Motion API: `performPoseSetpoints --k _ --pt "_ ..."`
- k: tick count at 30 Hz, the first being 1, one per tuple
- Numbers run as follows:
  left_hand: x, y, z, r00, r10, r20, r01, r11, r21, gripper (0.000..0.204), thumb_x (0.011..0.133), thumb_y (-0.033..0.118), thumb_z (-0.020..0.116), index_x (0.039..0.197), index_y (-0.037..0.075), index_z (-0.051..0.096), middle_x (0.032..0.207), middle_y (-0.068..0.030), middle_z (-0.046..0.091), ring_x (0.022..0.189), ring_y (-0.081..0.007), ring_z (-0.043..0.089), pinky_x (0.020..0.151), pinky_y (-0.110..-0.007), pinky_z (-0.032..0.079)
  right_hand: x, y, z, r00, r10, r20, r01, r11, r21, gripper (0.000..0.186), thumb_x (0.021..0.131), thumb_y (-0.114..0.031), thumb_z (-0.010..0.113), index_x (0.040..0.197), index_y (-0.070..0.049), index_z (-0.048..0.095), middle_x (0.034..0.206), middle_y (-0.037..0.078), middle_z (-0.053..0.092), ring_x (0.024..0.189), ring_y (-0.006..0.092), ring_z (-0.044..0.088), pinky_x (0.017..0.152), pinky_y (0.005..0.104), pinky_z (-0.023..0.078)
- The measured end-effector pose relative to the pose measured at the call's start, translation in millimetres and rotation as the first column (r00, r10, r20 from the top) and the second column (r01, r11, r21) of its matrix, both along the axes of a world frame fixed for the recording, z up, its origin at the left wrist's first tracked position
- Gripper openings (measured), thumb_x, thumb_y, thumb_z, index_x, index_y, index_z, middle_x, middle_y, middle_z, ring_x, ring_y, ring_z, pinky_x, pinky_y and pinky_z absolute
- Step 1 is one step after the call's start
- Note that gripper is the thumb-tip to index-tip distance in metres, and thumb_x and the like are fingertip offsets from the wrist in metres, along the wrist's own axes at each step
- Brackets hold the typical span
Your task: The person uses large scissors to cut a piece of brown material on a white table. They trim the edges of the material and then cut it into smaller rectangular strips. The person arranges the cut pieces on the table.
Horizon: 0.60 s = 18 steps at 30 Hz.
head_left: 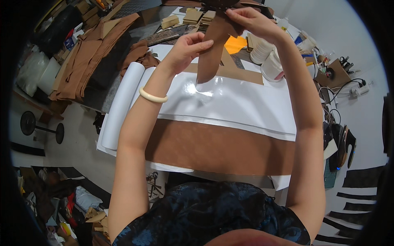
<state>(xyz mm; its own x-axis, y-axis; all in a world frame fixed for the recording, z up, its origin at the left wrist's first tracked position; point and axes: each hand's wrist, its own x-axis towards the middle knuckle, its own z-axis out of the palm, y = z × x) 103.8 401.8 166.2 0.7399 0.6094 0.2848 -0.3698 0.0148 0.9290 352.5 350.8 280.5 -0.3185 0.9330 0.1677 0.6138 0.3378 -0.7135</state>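
Observation:
A brown leather strip (pixel 211 61) hangs at the top centre between my hands, its lower end over glossy white sheets (pixel 230 102). My left hand (pixel 188 53) grips the strip's left edge with the thumb on it and fingers curled. Higher up, my right hand (pixel 250 22) pinches the strip near its top, beside a dark item (pixel 217 5) cut off by the frame's edge. A long brown piece (pixel 221 147) lies along the front of the table on white paper. A pale bangle (pixel 152 97) is on my left wrist.
Stacked brown pieces (pixel 94 57) lie at the left, beside a white paper roll (pixel 121 106). Small boards (pixel 193 17), an orange piece (pixel 234 45) and white tubs (pixel 269 67) sit at the back. Tools, cords and a power strip (pixel 360 90) crowd the right; a dumbbell-shaped stand (pixel 43 127) is on the left.

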Motion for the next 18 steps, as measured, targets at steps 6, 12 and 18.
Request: performPoseSetpoints --k 6,12,18 --pt "-19 -12 -48 0.965 0.141 -0.220 -0.167 0.981 -0.104 0.014 0.096 0.017 0.076 0.102 0.006 0.069 0.087 0.0029 0.064 0.072 -0.0070 0.059 0.068 -0.021 0.049 38 20 -57 0.982 -0.111 -0.155 0.102 0.993 -0.064 0.034 0.108 -0.030 0.058 0.094 -0.001 0.069 0.070 -0.003 0.058 0.063 0.0057 0.050 0.062 0.0224 0.042" --pt "-63 45 -100 0.677 0.615 -0.404 -0.498 0.787 0.364 0.010 0.093 0.009 0.072 0.099 0.001 0.072 0.086 -0.0031 0.070 0.077 -0.0116 0.066 0.072 -0.027 0.053 45 103 -130 0.848 -0.509 -0.149 0.530 0.823 0.205 0.029 0.097 -0.020 0.067 0.118 0.000 0.071 0.093 0.011 0.075 0.084 0.0231 0.070 0.079 0.0339 0.055" --pt "-171 153 -106 0.039 0.953 -0.301 -0.375 0.293 0.879 0.024 0.081 0.016 0.075 0.100 0.001 0.074 0.103 -0.0192 0.075 0.095 -0.0330 0.073 0.085 -0.044 0.058 -59 132 -178 0.887 -0.389 0.248 0.310 0.901 0.304 0.036 0.090 -0.024 0.072 0.120 -0.006 0.073 0.119 0.018 0.072 0.112 0.0359 0.067 0.099 0.0430 0.053"
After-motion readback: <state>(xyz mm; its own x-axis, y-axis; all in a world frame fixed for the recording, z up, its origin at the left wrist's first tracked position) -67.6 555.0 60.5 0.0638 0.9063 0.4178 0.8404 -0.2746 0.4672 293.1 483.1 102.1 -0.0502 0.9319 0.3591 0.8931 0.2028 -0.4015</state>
